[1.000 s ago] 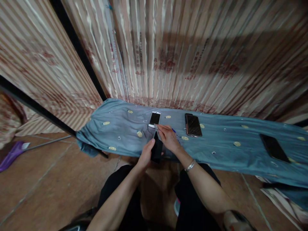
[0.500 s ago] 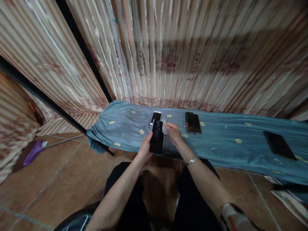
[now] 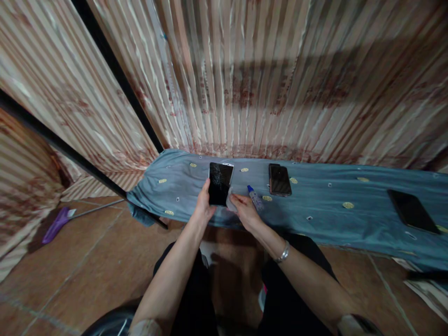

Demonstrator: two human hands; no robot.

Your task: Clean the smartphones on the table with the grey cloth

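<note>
Left hand (image 3: 202, 207) is gripping a flat black phone (image 3: 220, 184), glass cracked, raised over the cloth's near edge. Right hand (image 3: 245, 211) is pinching a small pale wipe (image 3: 231, 201) just beside it. Farther on the blue embroidered cloth (image 3: 325, 196): a blue-capped bottle (image 3: 255, 198) and a glossy dark phone (image 3: 279, 179) are lying flat.

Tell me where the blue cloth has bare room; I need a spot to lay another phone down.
The widest bare stretch of the blue cloth lies between the dark phone and the black phone far right. A smaller patch sits left of the cracked phone. It is crowded around the left hand, right hand and small bottle.
</note>
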